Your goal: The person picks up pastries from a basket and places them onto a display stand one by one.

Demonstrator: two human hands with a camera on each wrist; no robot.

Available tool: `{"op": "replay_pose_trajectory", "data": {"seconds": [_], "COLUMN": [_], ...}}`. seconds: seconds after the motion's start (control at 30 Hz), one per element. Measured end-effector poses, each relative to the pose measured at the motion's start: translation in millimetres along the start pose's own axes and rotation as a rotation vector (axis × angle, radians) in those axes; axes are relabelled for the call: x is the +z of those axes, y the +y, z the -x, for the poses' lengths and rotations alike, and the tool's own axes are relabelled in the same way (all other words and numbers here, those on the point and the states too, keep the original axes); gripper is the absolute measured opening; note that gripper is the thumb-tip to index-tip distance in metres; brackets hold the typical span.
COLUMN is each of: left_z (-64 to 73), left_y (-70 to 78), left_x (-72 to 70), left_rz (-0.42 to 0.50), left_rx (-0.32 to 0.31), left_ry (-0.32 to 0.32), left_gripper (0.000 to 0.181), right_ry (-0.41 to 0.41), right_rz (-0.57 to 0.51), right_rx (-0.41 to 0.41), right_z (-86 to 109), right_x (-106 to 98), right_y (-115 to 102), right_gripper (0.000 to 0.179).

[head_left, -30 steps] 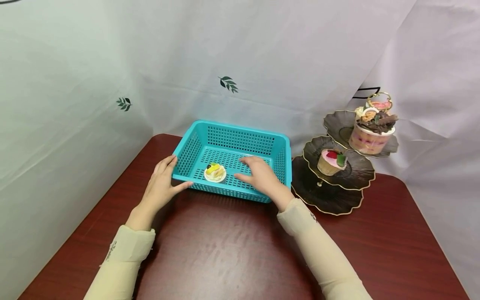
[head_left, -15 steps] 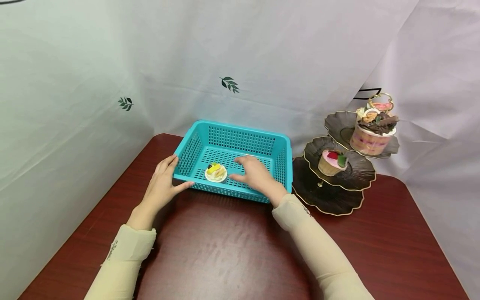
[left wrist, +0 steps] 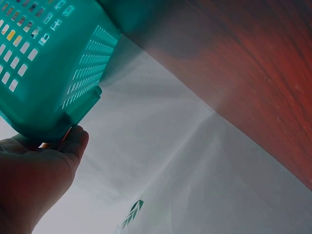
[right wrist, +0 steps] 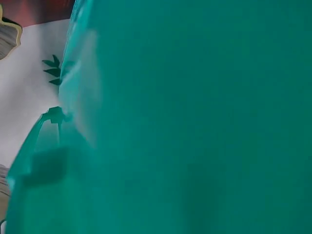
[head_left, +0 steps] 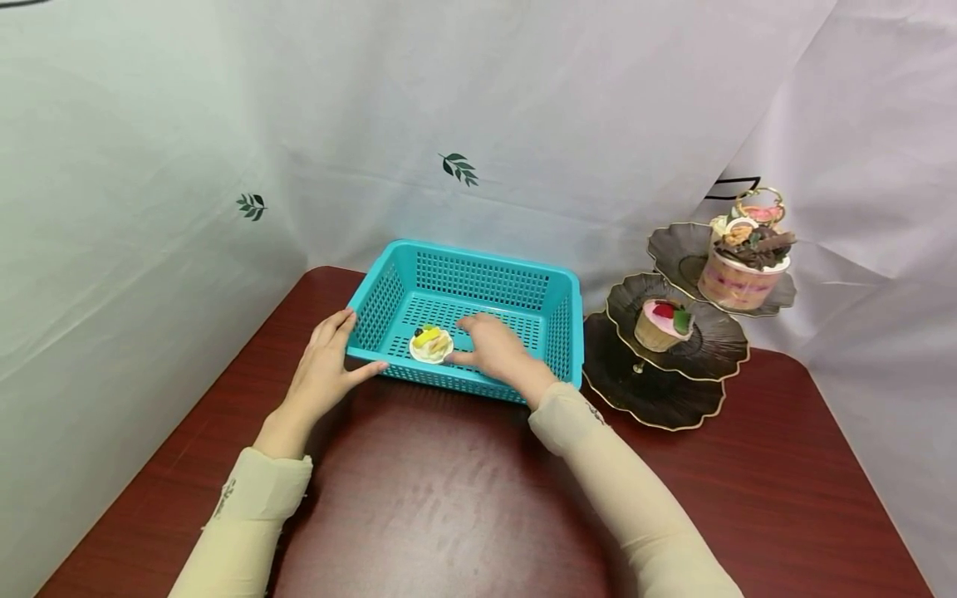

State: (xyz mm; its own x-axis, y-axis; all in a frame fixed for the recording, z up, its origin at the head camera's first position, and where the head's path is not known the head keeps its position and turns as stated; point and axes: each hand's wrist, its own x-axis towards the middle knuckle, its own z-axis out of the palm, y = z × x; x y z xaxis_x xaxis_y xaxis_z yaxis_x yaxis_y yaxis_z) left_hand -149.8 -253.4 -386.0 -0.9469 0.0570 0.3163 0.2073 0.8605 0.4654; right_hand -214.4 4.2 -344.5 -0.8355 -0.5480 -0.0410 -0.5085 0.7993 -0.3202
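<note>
A turquoise plastic basket [head_left: 478, 251] with slotted walls stands on the table. My left hand [head_left: 320, 365] grips its near left corner, fingers at the left rim and thumb along the front rim; the left wrist view shows fingertips [left wrist: 77, 139] hooked at the basket's lip. Inside the basket, near the front wall, sits a small cupcake [head_left: 431, 345] with white cream and yellow fruit. My right hand [head_left: 499, 349] reaches over the front rim, fingers spread, thumb tip right at the cupcake's edge. Turquoise plastic of the basket [right wrist: 195, 107] fills most of the right wrist view, hiding the hand.
To the basket's right stands a three-tier dark stand [head_left: 665, 399] with gold wavy edges. A pink-topped cupcake [head_left: 663, 324] sits on its middle tier, a larger chocolate-topped dessert cup [head_left: 740, 278] on the top one. White cloth [head_left: 523, 124] hangs behind the reddish-brown table [head_left: 449, 498].
My right hand has moved left inside the basket, from beside the cupcake to its edge. The left hand and the basket have stayed in place.
</note>
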Motion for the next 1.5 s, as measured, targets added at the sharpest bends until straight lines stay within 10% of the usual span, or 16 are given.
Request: {"op": "replay_pose_trajectory", "data": {"seconds": [1.5], "left_z": [0.3], "left_y": [-3.1], "left_x": [-2.2], "left_rz": [0.023], "left_rx": [0.018], "left_ry": [0.002], "left_gripper": [0.095], "right_ry": [-0.126], "right_rz": [-0.045], "right_rx": [0.18], "right_z": [-31.0], "right_x": [16.5], "right_y": [-26.4], "right_gripper": [0.064]}}
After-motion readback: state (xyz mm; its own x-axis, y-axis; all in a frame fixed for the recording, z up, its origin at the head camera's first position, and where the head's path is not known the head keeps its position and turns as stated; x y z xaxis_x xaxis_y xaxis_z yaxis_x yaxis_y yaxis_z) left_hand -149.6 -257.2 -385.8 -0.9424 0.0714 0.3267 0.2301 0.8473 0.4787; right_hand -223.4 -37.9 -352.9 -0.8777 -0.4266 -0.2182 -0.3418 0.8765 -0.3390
